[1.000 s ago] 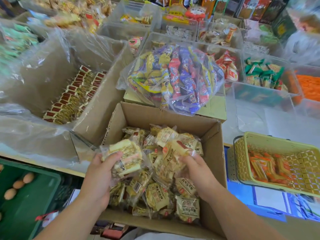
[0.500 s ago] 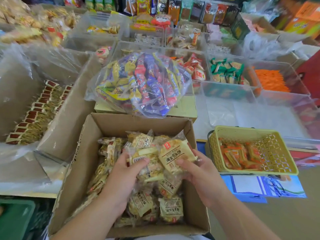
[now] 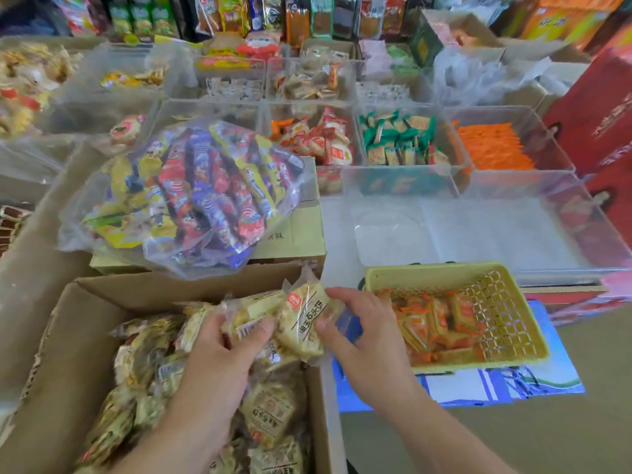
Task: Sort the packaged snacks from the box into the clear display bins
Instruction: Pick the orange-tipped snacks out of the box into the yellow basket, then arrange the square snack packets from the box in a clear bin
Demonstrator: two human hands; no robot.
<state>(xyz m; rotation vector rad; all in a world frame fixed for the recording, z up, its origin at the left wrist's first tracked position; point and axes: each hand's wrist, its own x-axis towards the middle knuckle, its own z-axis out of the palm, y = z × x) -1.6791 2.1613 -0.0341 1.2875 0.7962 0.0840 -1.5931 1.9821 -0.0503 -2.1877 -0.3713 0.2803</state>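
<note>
An open cardboard box [image 3: 65,364] at the lower left holds several pale yellow snack packets [image 3: 270,412]. My left hand [image 3: 219,364] is closed around a bunch of those packets [image 3: 249,313] above the box. My right hand [image 3: 366,333] pinches one packet [image 3: 302,323] at the box's right edge, lifted above the pile. Clear display bins stand beyond: an empty one [image 3: 403,186] straight ahead of my right hand, and further ones with red-and-white, green and orange packets.
A yellow plastic basket [image 3: 444,278] with orange packets sits just right of my right hand. A clear bag of colourful snacks [image 3: 191,196] lies on a closed carton behind the box. Red cartons [image 3: 602,107] stand at the right. Shelves of goods line the back.
Both hands have lifted a clutch of packets up and to the right, toward the box's right edge. The view has shifted right, showing more of the bins.
</note>
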